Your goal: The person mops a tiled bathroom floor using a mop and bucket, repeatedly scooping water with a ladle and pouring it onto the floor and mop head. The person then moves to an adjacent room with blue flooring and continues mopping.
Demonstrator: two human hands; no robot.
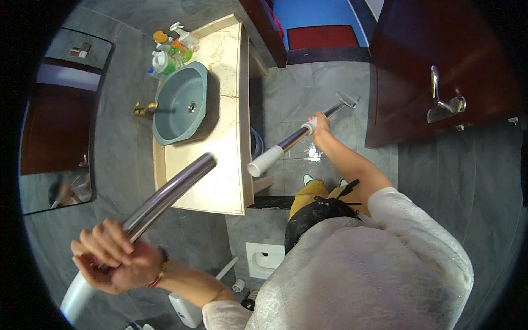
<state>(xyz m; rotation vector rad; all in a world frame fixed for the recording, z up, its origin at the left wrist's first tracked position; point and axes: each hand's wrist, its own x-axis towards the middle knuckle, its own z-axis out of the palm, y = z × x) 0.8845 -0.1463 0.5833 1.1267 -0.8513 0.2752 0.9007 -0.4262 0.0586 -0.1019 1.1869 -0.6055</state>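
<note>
My left hand (117,258) is closed around a shiny metal pole (171,192) with a white end, at the lower left, close to the camera; the hand is slightly blurred. On the right, my right hand (320,123) grips the white collar of a mop pole (295,139). This pole has a white handle end pointing toward the counter and slants away to a flat mop head (347,99) on the grey tiled floor. Whether the two pole pieces belong together, I cannot tell.
A marble counter (206,177) carries a green basin (177,103), a brass faucet (145,110) and several bottles (165,62). A dark wooden door (412,74) stands at the right, a squat toilet (266,260) below. A blue bucket (256,142) is partly under the counter.
</note>
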